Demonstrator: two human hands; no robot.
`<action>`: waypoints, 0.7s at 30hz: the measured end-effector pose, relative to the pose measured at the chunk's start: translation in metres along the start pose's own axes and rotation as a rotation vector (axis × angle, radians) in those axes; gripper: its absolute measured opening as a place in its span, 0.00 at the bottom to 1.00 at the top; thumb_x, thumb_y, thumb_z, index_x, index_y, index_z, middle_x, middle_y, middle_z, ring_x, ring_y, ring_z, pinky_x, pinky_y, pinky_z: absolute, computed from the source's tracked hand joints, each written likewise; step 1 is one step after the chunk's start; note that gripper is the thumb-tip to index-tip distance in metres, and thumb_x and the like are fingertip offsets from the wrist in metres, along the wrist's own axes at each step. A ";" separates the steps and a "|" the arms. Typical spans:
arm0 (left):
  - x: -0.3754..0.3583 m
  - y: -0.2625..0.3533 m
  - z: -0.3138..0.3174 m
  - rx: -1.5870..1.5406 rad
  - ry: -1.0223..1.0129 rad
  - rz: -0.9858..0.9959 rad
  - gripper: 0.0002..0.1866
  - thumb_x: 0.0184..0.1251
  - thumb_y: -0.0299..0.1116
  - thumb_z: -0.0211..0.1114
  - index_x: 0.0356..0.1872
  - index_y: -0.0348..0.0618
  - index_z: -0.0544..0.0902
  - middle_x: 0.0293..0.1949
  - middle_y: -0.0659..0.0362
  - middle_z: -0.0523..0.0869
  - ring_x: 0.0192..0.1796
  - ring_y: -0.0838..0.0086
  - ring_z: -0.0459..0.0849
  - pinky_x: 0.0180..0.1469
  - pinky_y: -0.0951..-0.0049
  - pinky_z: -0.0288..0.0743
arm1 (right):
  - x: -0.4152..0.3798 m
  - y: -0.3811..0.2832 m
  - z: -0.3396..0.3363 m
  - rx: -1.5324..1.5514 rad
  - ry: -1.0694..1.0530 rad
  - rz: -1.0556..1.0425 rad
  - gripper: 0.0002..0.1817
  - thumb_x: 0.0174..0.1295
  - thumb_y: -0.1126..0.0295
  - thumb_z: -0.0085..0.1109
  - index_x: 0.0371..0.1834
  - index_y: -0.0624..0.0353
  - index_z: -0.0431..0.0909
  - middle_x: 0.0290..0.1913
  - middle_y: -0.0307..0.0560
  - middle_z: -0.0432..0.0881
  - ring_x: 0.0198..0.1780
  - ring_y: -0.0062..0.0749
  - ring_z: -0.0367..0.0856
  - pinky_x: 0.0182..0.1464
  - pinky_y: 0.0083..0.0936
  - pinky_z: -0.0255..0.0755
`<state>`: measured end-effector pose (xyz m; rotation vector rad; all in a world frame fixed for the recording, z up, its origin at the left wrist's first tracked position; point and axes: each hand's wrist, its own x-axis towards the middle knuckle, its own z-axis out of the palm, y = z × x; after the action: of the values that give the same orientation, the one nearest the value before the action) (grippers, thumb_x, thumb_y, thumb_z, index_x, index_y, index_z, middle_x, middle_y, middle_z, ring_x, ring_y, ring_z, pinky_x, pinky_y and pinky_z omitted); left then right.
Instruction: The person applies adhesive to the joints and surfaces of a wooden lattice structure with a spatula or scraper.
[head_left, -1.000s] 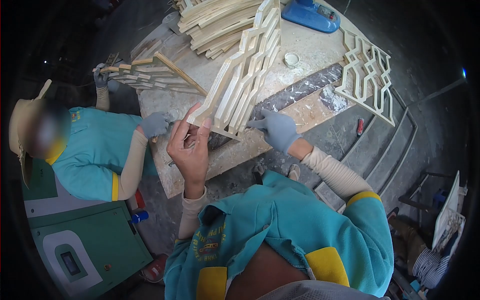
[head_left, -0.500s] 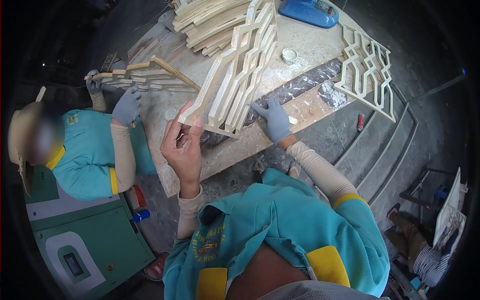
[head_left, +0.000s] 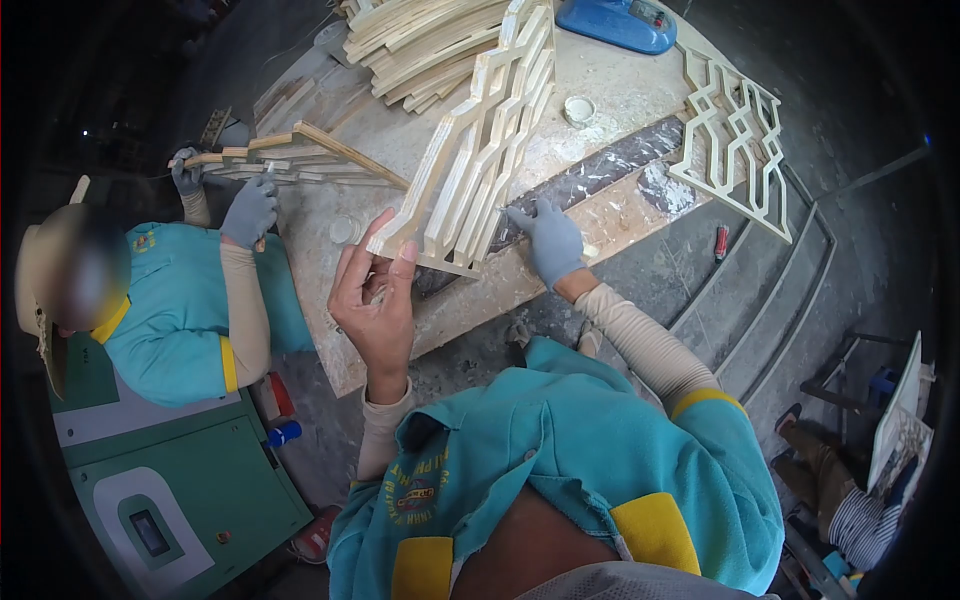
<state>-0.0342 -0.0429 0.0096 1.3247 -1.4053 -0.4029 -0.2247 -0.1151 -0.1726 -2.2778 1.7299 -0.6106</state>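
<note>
My bare left hand [head_left: 378,305] grips the lower corner of a pale wooden lattice panel [head_left: 470,150], thumb and fingers closed on its edge. The panel stands tilted above the worktable, its zigzag bars running up and away. My right hand [head_left: 552,243], in a grey glove, is just right of the panel's lower end with the index finger stretched towards it. The other fingers are curled, and a small pale end [head_left: 590,251] sticks out beside them; the rest of that object is hidden. Under the right hand lies a dark, white-smeared strip [head_left: 600,170].
A worktable [head_left: 500,300] carries stacked curved wooden pieces [head_left: 430,50], a round dish of white paste [head_left: 578,110], a blue device [head_left: 620,25] and another lattice panel [head_left: 735,140] overhanging the right edge. At left, a gloved co-worker [head_left: 190,300] holds a lattice panel [head_left: 290,155].
My left hand and the lower end of the panel have shifted slightly to the right. My right hand has barely moved. The co-worker's panel has dipped a little.
</note>
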 end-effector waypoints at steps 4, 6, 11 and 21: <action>0.000 -0.001 -0.001 0.009 0.003 0.003 0.20 0.66 0.25 0.72 0.59 0.39 0.85 0.34 0.63 0.81 0.33 0.85 0.77 0.32 0.85 0.70 | -0.013 -0.012 -0.011 0.040 -0.111 -0.019 0.27 0.57 0.75 0.61 0.60 0.33 0.83 0.44 0.49 0.75 0.41 0.47 0.83 0.42 0.40 0.80; 0.000 -0.001 -0.001 0.013 0.003 0.005 0.20 0.66 0.25 0.72 0.59 0.39 0.85 0.34 0.63 0.81 0.33 0.85 0.77 0.32 0.85 0.70 | -0.019 -0.011 -0.012 0.054 -0.158 -0.042 0.28 0.57 0.75 0.61 0.60 0.31 0.82 0.45 0.49 0.76 0.42 0.48 0.83 0.43 0.41 0.80; -0.001 0.001 0.001 -0.015 0.005 0.023 0.20 0.65 0.25 0.72 0.59 0.39 0.86 0.34 0.64 0.80 0.32 0.86 0.77 0.31 0.85 0.71 | 0.005 -0.005 -0.022 0.050 -0.145 0.020 0.27 0.55 0.71 0.65 0.59 0.32 0.82 0.46 0.49 0.77 0.46 0.45 0.83 0.44 0.41 0.80; -0.001 0.004 -0.002 0.013 -0.043 -0.062 0.19 0.69 0.23 0.70 0.59 0.29 0.83 0.47 0.56 0.85 0.48 0.76 0.84 0.51 0.77 0.78 | 0.001 -0.004 -0.018 0.158 -0.194 0.037 0.27 0.58 0.74 0.60 0.59 0.31 0.83 0.46 0.51 0.77 0.47 0.50 0.84 0.46 0.42 0.80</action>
<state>-0.0346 -0.0393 0.0134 1.3798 -1.4074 -0.4666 -0.2294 -0.1138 -0.1550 -2.1161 1.5705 -0.4832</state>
